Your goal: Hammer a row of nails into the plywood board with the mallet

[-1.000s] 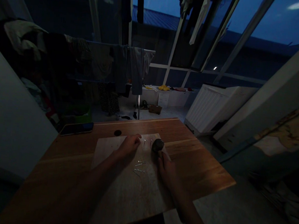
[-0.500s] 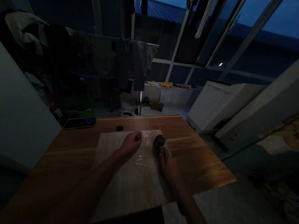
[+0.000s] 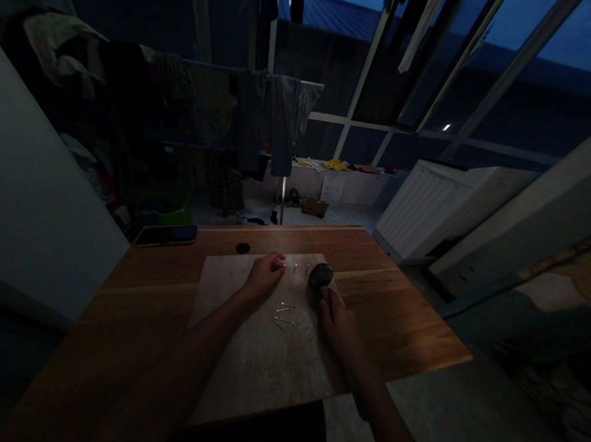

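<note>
Near the far edge of a pale wooden board (image 3: 240,378), my left hand (image 3: 263,277) pinches a nail (image 3: 283,265) whose bright head shows at the fingertips. Just right of it, thin nails (image 3: 295,268) stand upright in the board. My right hand (image 3: 340,322) is wrapped round the handle of a mallet (image 3: 321,276) with a dark, rounded head. The mallet head hovers at the board's far right corner, close to the standing nails. Several loose nails (image 3: 285,310) lie in the middle of the board, between my forearms.
The board lies on a wooden table (image 3: 394,320). A phone (image 3: 166,235) rests at the table's far left, and a dark round spot (image 3: 242,248) lies behind the board. Beyond stand a clothes rack (image 3: 283,200), a green basket (image 3: 186,209) and a white ribbed unit (image 3: 417,202). The room is dim.
The view has shifted slightly, so the scene sits a little further right. My left fingertips have altered their hold, and a nail head now shows there. The mallet stays near the same corner.
</note>
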A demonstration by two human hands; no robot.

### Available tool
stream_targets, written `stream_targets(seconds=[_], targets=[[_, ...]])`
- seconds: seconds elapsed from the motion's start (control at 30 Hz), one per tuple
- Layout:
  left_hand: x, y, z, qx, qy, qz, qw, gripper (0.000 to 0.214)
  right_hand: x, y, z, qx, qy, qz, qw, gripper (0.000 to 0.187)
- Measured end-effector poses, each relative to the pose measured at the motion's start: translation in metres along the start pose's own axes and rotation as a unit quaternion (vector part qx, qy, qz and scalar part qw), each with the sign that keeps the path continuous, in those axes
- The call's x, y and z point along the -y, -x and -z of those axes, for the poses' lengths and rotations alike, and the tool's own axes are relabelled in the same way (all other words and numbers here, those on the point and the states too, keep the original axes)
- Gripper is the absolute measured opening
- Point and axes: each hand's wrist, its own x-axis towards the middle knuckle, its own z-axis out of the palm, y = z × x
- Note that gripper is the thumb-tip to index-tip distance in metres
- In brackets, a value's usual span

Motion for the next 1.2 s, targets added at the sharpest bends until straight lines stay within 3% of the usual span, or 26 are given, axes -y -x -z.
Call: stream_targets(seconds=[0.7, 1.2], targets=[[-0.0005, 0.0007, -0.0007, -0.024, -0.003, 0.003, 1.0, 0.019, 0.003, -0.0001, 0.0026, 0.016, 0.014, -0.015, 1.0, 0.044], [-0.0003, -0.0013, -0.001, -0.006, -0.017, 0.01, 1.0, 0.019, 0.0034, 0.0011, 0.0034, 0.014, 0.007, -0.017, 1.0, 0.044]])
